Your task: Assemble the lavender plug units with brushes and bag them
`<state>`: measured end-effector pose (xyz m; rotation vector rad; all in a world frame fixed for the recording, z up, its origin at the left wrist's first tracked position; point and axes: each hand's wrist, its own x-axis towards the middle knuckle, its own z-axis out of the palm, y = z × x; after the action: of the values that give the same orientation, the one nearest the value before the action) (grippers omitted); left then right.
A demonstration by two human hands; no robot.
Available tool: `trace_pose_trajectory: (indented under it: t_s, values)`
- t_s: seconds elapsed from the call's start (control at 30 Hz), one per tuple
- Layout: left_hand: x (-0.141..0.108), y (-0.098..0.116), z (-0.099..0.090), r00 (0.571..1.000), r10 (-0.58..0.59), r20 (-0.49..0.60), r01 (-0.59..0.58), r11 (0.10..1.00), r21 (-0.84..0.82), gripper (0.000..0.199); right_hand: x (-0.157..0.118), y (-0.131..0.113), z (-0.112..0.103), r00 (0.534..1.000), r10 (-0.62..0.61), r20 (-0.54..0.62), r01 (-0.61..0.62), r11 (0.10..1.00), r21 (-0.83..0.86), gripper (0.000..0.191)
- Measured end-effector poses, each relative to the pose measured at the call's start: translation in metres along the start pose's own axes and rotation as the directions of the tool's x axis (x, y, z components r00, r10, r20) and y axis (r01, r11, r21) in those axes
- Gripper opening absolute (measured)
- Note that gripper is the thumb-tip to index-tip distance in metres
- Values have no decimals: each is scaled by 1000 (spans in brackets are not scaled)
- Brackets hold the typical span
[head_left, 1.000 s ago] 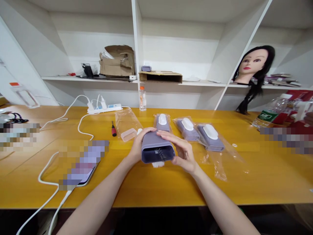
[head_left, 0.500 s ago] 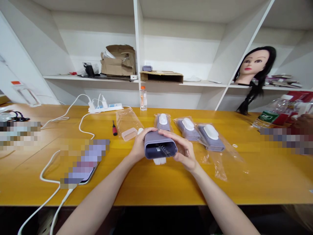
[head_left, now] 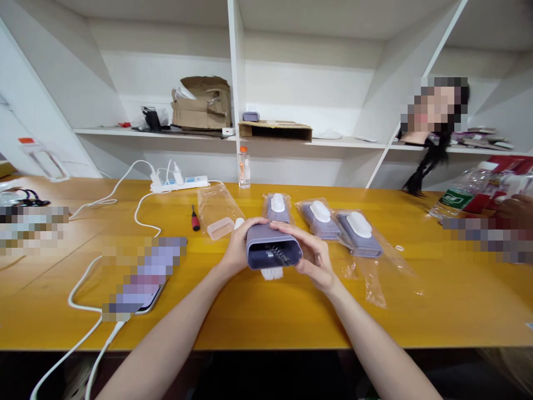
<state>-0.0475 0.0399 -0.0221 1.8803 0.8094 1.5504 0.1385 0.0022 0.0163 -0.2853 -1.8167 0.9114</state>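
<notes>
Between my two hands is a hollow purple-grey plastic casing (head_left: 266,232), tilted so that its open end faces me. A coil spring (head_left: 282,254) and a small light part show inside it. My left hand (head_left: 236,249) is closed round its left side. With fingers over the top and the thumb at the lower right edge, my right hand (head_left: 317,260) grips the other side. White bristles (head_left: 272,274) show just below the casing; whether they are joined to it is hidden. Behind it lie several similar purple casings with white oval tops, such as the rightmost one (head_left: 375,247), in clear bags.
A red-handled screwdriver (head_left: 195,221) and a clear bag with a translucent cap (head_left: 220,228) lie left of my hands. A phone (head_left: 160,286) with a white cable is nearer. Behind stand a power strip (head_left: 195,182) and an orange-capped bottle (head_left: 245,169). Another person's hand (head_left: 518,214) shows far right.
The casing has tipped very slightly in my hands. Both hands keep the same hold, and the things on the table have not moved.
</notes>
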Motion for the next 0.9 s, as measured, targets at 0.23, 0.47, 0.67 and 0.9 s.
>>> trace_pose_trajectory:
  t_s: [0.23,0.47,0.67,0.9]
  values:
    - [-1,0,2,1000,26,10,-26,999,47,38,-1,2,2,998,24,-66,-23,1000,12,49]
    - [0,8,7,983,-182,3,180,970,-161,75,1,21,0,805,157,-572,-52,979,197,26]
    - [4,13,5,950,-259,-173,210,943,-259,49,7,19,-6,707,433,-560,-113,850,515,31]
    - [-1,13,2,965,-261,-16,257,959,-122,46,6,30,-13,658,547,-518,-174,779,603,25]
